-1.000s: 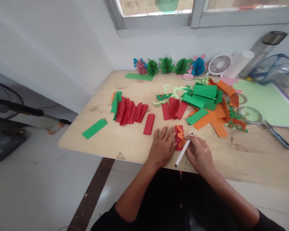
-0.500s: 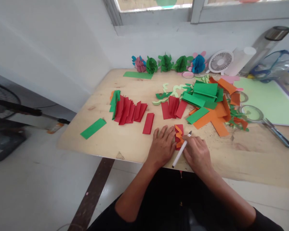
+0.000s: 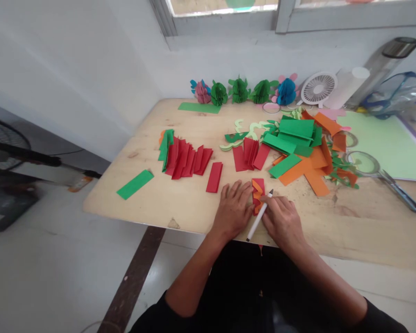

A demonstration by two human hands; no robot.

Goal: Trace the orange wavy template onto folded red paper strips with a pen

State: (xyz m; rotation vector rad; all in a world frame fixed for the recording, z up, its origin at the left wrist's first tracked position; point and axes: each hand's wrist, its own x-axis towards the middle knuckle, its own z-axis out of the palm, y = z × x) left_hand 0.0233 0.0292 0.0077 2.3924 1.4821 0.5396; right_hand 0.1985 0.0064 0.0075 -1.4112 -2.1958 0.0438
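Note:
A wavy orange paper cut-out (image 3: pixel 258 188) lies on top of a folded red paper strip (image 3: pixel 262 183) close to the table's front edge. My left hand (image 3: pixel 231 210) lies flat with fingers spread, its fingertips and thumb at the strip's left side. In my right hand (image 3: pixel 283 221) is a white marker pen (image 3: pixel 257 221), slanting across the lower part of the cut-out. The fingertips of that hand rest at the right side of the cut-out. Pen and fingers hide part of both papers.
Folded red strips (image 3: pixel 183 159) and a single red piece (image 3: pixel 214 177) lie left. Green papers (image 3: pixel 296 129) and orange papers (image 3: pixel 315 162) are heaped right, near scissors (image 3: pixel 400 189). Paper honeycomb figures (image 3: pixel 239 90) and a small white fan (image 3: pixel 319 89) stand along the wall.
My right hand and the pen have shifted slightly left over the orange cut-out. My left hand stays in place on the table.

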